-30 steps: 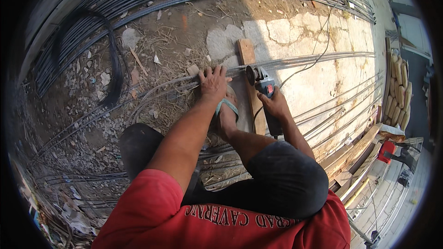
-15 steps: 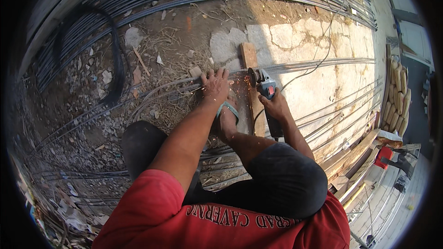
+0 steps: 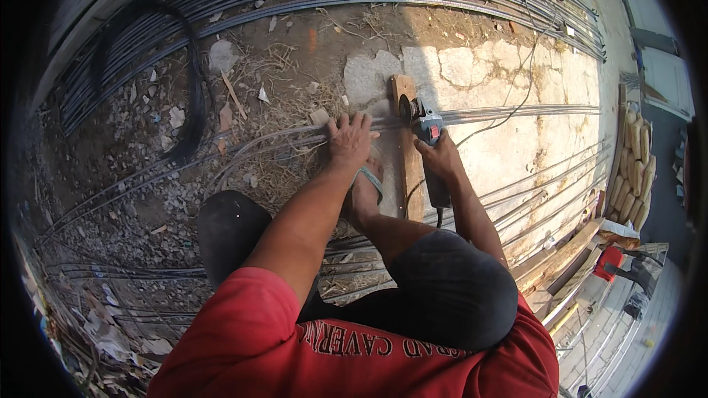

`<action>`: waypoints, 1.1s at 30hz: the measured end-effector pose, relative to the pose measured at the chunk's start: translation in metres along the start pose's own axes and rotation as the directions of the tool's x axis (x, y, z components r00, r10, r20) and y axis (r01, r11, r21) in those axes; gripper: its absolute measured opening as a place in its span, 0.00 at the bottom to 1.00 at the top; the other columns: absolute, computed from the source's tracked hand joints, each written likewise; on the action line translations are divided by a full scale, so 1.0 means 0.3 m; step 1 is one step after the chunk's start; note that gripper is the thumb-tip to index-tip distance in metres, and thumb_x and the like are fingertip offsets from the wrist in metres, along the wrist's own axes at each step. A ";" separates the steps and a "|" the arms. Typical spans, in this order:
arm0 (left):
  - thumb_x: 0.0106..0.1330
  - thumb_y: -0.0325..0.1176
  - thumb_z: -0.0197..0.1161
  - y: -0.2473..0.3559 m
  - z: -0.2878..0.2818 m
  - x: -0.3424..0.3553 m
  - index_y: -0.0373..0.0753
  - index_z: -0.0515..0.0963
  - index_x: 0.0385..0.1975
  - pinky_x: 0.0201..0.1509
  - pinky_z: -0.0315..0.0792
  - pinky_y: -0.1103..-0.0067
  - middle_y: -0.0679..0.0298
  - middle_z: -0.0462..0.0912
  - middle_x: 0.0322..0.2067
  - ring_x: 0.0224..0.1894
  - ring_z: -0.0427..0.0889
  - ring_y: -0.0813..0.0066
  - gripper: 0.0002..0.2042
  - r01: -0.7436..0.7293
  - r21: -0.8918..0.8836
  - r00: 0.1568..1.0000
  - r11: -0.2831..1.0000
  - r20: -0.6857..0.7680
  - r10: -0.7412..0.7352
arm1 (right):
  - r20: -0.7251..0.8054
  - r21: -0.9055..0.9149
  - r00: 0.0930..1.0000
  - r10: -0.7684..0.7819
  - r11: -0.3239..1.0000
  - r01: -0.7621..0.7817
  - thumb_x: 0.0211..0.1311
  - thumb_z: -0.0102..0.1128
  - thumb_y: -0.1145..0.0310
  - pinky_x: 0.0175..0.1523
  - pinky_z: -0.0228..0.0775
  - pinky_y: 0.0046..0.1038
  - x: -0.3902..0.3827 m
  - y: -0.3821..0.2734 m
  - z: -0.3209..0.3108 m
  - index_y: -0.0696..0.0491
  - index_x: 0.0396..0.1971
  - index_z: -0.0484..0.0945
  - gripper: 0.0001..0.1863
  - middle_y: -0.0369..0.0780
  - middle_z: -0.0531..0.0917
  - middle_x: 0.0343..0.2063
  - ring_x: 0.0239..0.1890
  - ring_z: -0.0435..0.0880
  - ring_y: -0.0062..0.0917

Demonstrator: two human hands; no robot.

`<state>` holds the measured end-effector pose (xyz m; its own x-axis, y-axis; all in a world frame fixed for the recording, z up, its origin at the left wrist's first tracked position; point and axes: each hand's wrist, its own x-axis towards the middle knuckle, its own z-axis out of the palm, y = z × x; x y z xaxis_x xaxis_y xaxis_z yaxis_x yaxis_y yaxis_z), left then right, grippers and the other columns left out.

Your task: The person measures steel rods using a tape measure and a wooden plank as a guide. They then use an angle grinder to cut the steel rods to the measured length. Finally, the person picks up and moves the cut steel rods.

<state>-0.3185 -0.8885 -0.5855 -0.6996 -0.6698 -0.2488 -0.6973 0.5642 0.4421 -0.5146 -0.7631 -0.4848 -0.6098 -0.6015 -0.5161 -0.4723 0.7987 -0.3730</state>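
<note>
Forward goes the grinder [image 3: 435, 131], right hand [image 3: 442, 159] clamped round it, disc [image 3: 405, 110] near the plank [image 3: 414, 169]'s far end; left hand [image 3: 349, 142] (well apart) spread on the rods [image 3: 509, 112]

Red lettered shirt [image 3: 354, 377], dark legwear [image 3: 457, 287], teal sandal strap [image 3: 372, 179]

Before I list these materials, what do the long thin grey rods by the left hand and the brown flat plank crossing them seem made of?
Grey rods: probably bare steel, dull-finished, from their even metallic grey. Brown plank: likely rough, unpainted wood, given its mottled brown face.
</note>
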 end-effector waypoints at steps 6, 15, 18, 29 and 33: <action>0.74 0.55 0.57 0.013 0.000 0.002 0.48 0.74 0.63 0.67 0.56 0.50 0.66 0.76 0.60 0.65 0.70 0.56 0.25 -0.007 0.033 1.000 0.999 0.024 0.006 | 0.014 0.056 1.000 0.023 0.998 -0.024 0.59 0.70 0.48 0.57 0.76 0.47 -0.070 0.042 0.006 0.68 0.54 0.72 0.38 0.64 0.84 0.46 0.53 0.84 0.59; 0.74 0.55 0.58 0.005 0.008 -0.001 0.48 0.74 0.62 0.67 0.56 0.51 0.65 0.75 0.59 0.64 0.69 0.57 0.24 -0.018 0.010 1.000 1.000 0.013 0.018 | 0.002 -0.018 0.994 0.111 0.994 -0.111 0.59 0.69 0.49 0.57 0.75 0.49 -0.174 0.045 0.032 0.67 0.55 0.69 0.38 0.67 0.83 0.46 0.53 0.83 0.60; 0.74 0.54 0.58 0.013 0.007 -0.007 0.48 0.72 0.63 0.67 0.55 0.52 0.64 0.74 0.59 0.64 0.69 0.57 0.24 -0.013 0.013 1.000 1.000 0.025 0.013 | 0.008 -0.064 0.995 0.103 0.993 -0.102 0.58 0.70 0.48 0.57 0.75 0.50 -0.229 0.079 0.037 0.67 0.54 0.70 0.38 0.67 0.83 0.45 0.53 0.82 0.62; 0.72 0.39 0.59 -0.109 -0.118 -0.146 0.47 0.76 0.56 0.64 0.68 0.50 0.58 0.75 0.61 0.67 0.71 0.53 0.14 -0.192 0.156 0.976 0.969 -0.069 0.205 | -0.245 0.836 0.794 0.556 0.536 -0.117 0.68 0.68 0.70 0.28 0.71 0.24 -0.901 0.314 -0.237 0.55 0.47 0.74 0.14 0.34 0.78 0.26 0.23 0.78 0.19; 0.71 0.37 0.59 -0.176 -0.104 -0.106 0.47 0.77 0.52 0.47 0.80 0.55 0.55 0.81 0.53 0.59 0.80 0.53 0.12 -0.166 0.360 0.985 0.918 0.108 0.135 | -0.431 0.692 0.814 0.390 0.722 0.020 0.68 0.67 0.71 0.28 0.71 0.24 -1.112 0.312 -0.465 0.56 0.49 0.74 0.14 0.35 0.80 0.29 0.24 0.78 0.17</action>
<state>-0.2546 -0.9121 -0.5742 -0.8004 -0.5309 -0.2786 -0.5803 0.8028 0.1372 -0.4443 -0.4900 -0.2400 -0.9545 -0.1852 -0.2335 0.0873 0.5754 -0.8132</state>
